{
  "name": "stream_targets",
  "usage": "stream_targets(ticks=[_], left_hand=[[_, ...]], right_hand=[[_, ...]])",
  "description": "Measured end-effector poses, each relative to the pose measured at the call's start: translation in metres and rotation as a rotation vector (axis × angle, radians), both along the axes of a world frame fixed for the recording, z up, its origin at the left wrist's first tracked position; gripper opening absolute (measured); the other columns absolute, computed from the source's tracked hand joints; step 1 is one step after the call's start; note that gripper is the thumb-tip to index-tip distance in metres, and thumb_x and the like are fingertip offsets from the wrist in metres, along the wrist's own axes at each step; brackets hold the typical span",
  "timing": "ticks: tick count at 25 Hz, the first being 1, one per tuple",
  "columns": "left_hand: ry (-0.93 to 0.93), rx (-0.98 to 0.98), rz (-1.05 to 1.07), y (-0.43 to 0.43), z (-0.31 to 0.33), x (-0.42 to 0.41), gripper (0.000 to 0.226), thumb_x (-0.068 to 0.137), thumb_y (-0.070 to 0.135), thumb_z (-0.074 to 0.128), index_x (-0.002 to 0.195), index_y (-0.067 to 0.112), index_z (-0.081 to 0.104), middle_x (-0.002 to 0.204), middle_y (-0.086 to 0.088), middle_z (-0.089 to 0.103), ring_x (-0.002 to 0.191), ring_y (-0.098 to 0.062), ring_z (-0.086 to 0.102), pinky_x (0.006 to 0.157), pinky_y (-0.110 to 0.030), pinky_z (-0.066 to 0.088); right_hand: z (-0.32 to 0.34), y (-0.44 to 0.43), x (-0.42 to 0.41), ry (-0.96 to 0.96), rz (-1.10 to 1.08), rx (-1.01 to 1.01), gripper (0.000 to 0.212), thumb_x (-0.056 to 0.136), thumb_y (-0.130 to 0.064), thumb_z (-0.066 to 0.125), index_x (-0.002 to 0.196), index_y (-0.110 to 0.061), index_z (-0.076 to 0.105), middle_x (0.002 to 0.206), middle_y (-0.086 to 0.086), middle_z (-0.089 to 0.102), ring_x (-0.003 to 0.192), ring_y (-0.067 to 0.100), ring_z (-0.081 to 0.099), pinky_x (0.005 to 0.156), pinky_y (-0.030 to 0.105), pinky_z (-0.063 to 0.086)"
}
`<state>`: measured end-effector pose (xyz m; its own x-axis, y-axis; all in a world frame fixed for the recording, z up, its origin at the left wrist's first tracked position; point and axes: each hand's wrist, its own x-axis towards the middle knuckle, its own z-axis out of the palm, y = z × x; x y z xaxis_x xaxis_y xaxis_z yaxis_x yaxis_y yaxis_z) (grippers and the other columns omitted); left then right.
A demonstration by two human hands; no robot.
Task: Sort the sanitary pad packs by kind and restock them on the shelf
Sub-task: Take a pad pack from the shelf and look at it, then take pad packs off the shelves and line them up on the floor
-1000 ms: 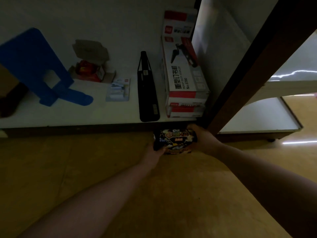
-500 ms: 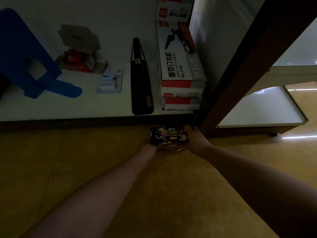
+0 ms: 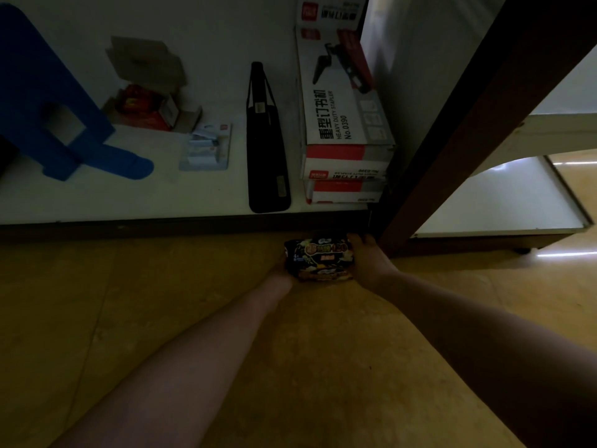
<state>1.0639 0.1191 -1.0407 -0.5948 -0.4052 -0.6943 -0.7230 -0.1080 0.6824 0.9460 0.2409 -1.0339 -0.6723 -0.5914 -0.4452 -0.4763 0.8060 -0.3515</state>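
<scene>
Two hands, left hand and right hand, grip the ends of one dark sanitary pad pack just below the front edge of the white shelf, barely shifted from a second ago, so shelving it seems still pending.

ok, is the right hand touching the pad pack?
Touching. Head view: right hand wraps the right end of the pad pack, no gap visible.

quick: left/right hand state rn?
Left hand: against the left end of the dark pad pack, fingers hidden; grip cannot be told.
Right hand: holds the dark pad pack's right end.
</scene>
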Motion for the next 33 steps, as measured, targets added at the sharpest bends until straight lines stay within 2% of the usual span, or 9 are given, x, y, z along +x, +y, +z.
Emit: stream_targets(ticks=[5,11,15,17,21,23,27,31,33], left_hand=[[-0.091,-0.026,-0.025,-0.005,-0.003,0.000,0.056,0.097,0.012,0.045,0.147,0.017,0.022,0.146,-0.011,0.035,0.128,-0.029,0.040,0.109,-0.041,0.035],[-0.122,-0.135,-0.070,0.000,0.019,0.002,0.045,0.099,0.019,0.041,0.142,0.008,0.030,0.140,-0.017,0.041,0.125,-0.031,0.043,0.106,-0.035,0.037],[-0.092,-0.164,-0.125,0.001,0.036,0.012,0.055,0.099,0.012,0.041,0.146,0.007,0.015,0.147,-0.017,0.032,0.128,-0.030,0.040,0.104,-0.028,0.036],[-0.082,-0.214,-0.124,0.003,0.053,0.020,0.054,0.098,0.007,0.041,0.145,0.002,0.015,0.150,-0.017,0.027,0.130,-0.029,0.038,0.099,-0.023,0.034],[0.061,-0.216,0.012,0.009,0.090,0.033,0.064,0.092,0.000,0.049,0.147,0.011,0.019,0.150,-0.014,0.029,0.131,-0.030,0.038,0.101,-0.031,0.038],[0.083,-0.282,-0.031,0.011,0.104,0.039,0.056,0.092,0.002,0.050,0.143,0.012,0.031,0.145,-0.012,0.037,0.128,-0.027,0.042,0.098,-0.031,0.040],[0.144,-0.494,-0.216,0.001,0.137,0.046,0.036,0.091,0.009,0.054,0.127,0.017,0.053,0.130,0.001,0.052,0.117,-0.015,0.050,0.093,-0.024,0.041],[0.355,-0.563,-0.219,-0.009,0.182,0.045,0.023,0.092,0.009,0.052,0.111,0.018,0.060,0.102,0.010,0.057,0.094,-0.004,0.052,0.078,-0.010,0.040],[0.462,-0.568,-0.191,-0.016,0.198,0.041,0.018,0.091,0.007,0.053,0.097,0.022,0.061,0.092,0.016,0.057,0.082,0.002,0.054,0.072,-0.003,0.042]], right_hand=[[0.004,0.002,0.004,0.035,0.035,0.025,0.070,0.090,-0.009,0.056,0.147,-0.019,0.016,0.143,0.017,0.026,0.127,0.033,0.039,0.103,0.039,0.041],[0.022,0.001,0.009,0.088,0.069,0.052,0.065,0.088,-0.009,0.058,0.143,-0.013,0.023,0.140,0.017,0.028,0.124,0.034,0.042,0.101,0.039,0.043],[0.043,0.000,0.012,0.140,0.091,-0.009,0.056,0.088,-0.003,0.054,0.139,-0.008,0.030,0.138,0.017,0.030,0.122,0.034,0.043,0.100,0.039,0.043],[0.056,0.000,0.016,0.149,0.083,-0.071,0.052,0.089,-0.002,0.052,0.137,-0.007,0.033,0.138,0.017,0.032,0.121,0.033,0.045,0.099,0.037,0.043],[0.095,0.001,0.026,0.127,0.067,-0.281,0.040,0.091,-0.010,0.052,0.131,-0.007,0.044,0.133,0.015,0.041,0.120,0.029,0.046,0.100,0.033,0.040],[0.117,0.001,0.031,0.105,0.063,-0.396,0.033,0.092,-0.011,0.050,0.125,-0.009,0.050,0.127,0.011,0.048,0.115,0.026,0.050,0.098,0.033,0.044],[0.160,0.000,0.042,0.102,0.058,-0.602,0.023,0.094,-0.014,0.050,0.114,-0.011,0.059,0.116,0.004,0.059,0.104,0.015,0.056,0.089,0.029,0.050],[0.194,-0.006,0.046,0.046,-0.015,-0.803,0.014,0.094,-0.015,0.050,0.103,-0.016,0.061,0.096,-0.007,0.060,0.087,0.012,0.063,0.073,0.022,0.055],[0.210,-0.010,0.045,0.029,-0.046,-0.924,0.013,0.094,-0.014,0.051,0.093,-0.023,0.060,0.089,-0.006,0.062,0.082,0.013,0.065,0.072,0.022,0.056]])
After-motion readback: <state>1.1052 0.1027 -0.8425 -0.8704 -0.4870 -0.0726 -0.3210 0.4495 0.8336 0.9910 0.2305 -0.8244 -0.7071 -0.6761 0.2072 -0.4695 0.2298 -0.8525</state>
